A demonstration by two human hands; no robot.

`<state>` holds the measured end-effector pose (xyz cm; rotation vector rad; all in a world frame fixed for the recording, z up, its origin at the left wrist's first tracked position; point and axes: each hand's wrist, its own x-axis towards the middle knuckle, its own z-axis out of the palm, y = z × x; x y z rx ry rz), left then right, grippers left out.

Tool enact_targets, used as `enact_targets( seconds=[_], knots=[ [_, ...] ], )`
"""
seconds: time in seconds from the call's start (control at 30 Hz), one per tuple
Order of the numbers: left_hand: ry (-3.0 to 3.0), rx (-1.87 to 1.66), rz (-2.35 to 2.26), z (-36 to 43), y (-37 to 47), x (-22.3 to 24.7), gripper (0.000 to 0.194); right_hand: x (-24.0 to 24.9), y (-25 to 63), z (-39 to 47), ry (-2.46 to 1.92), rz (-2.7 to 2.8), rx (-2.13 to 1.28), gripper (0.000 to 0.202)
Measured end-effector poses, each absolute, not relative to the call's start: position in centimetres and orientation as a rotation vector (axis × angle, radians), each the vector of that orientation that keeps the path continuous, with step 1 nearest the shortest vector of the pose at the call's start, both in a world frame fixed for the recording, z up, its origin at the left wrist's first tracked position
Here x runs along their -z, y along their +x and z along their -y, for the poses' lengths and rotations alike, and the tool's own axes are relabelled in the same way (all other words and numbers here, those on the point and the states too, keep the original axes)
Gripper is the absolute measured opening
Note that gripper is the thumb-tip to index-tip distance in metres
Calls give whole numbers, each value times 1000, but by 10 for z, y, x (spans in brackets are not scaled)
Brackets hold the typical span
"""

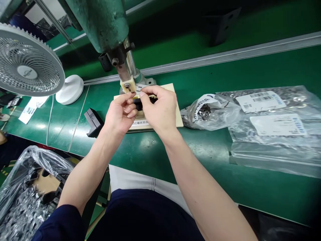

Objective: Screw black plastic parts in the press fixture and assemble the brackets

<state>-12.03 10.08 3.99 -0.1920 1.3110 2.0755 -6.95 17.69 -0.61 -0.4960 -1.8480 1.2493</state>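
Observation:
Both hands are at the cream-coloured fixture beneath the green press. My left hand has curled fingers, with thumb and index finger pinched just under the press's cream tip; whatever they hold is too small to name. My right hand is closed too, its thumb and index finger pressed together at the fixture's upper part, their contents hidden. A black part sits in the fixture between the hands, partly covered by the fingers.
An open plastic bag of small metal parts lies right of the fixture, beside a larger labelled bag. Left are a black part and a fan. A plastic-lined bin stands at lower left.

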Motion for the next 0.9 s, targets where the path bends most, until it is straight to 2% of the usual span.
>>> enact_targets(
  seconds=[0.2,0.33,0.47,0.63,0.9],
  knots=[
    [-256,-2096,-1329,-102,-116,-43,17,-18,-54,-262,-605,2022,-873,13],
    [-288,-2080,-1349,-101,-115,-41,16,-26,-74,-364,-985,2175,-664,13],
    [-306,-2063,-1332,-101,-117,-36,17,-21,-97,-433,-1228,2259,-622,21],
    [-328,-2076,-1268,-105,-121,-33,22,-14,-121,-457,-1306,2429,-683,25],
    [-340,-2113,-1180,-110,-122,-31,28,-11,-123,-455,-1404,2297,-645,54]
  ],
)
